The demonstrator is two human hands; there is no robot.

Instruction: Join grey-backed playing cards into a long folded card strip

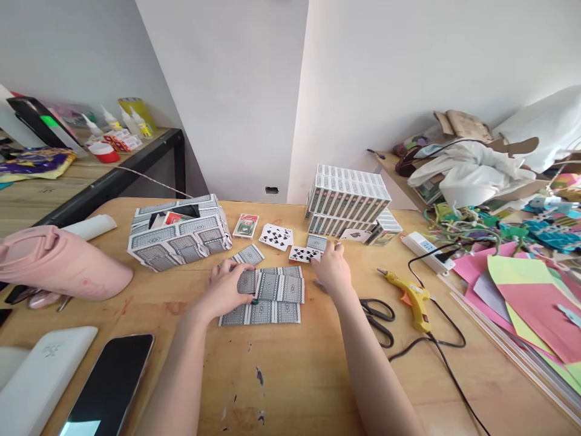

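My left hand grips the left part of a folded panel of joined playing cards, patterned grey backs up, thumb at its near edge and fingers on top. Beneath the panel's front, another row of card backs shows. My right hand is curled beside a face-up spade card and a face-down card; its fingertips are partly hidden. Black-handled scissors lie under and beside my right wrist. Behind my left hand rests a loose face-down card. Farther back is a face-up spade card.
A card-covered box stands at the back left, near a card pack. Stacked card packs rise at the back right. A yellow glue gun with its cord lies right. A pink tumbler and phone are left.
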